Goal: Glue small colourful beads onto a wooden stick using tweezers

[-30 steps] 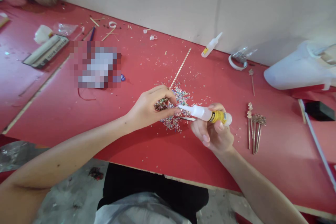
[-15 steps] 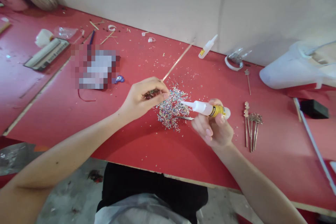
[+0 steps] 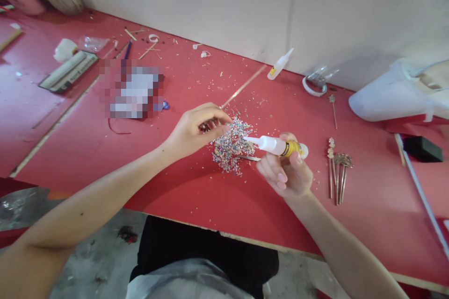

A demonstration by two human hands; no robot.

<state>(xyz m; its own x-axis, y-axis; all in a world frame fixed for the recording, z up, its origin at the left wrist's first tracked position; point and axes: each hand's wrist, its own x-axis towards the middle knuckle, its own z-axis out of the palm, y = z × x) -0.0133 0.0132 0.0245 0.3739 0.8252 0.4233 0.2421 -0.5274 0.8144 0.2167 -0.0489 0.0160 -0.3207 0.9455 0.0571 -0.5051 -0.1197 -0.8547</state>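
My left hand [image 3: 191,133] is closed around a copper-coloured hair stick [image 3: 245,85]. Its thin shaft points up and to the right, while the dark decorated end lies partly hidden inside the curled fingers. A small glue bottle [image 3: 277,146] with a yellow label is gripped in my right hand [image 3: 291,175]. The bottle lies nearly level, its narrow nozzle pointing left over the rhinestones. Between and below the hands spreads a loose pile of glittering rhinestones [image 3: 229,152]. A thin metal tool, perhaps tweezers [image 3: 249,158], pokes out of the pile toward my right hand.
Several finished hair sticks [image 3: 338,177] lie at the right, near a black block [image 3: 423,148]. Another glue bottle [image 3: 280,64], a tape roll [image 3: 315,86] and a white bucket [image 3: 379,91] are along the wall. A knife box [image 3: 68,72] and blurred-out object [image 3: 135,93] lie left.
The hair stick's shaft has tipped lower, turning a little clockwise in my left hand. The whole view has shifted slightly; my right hand keeps the glue bottle almost in place.
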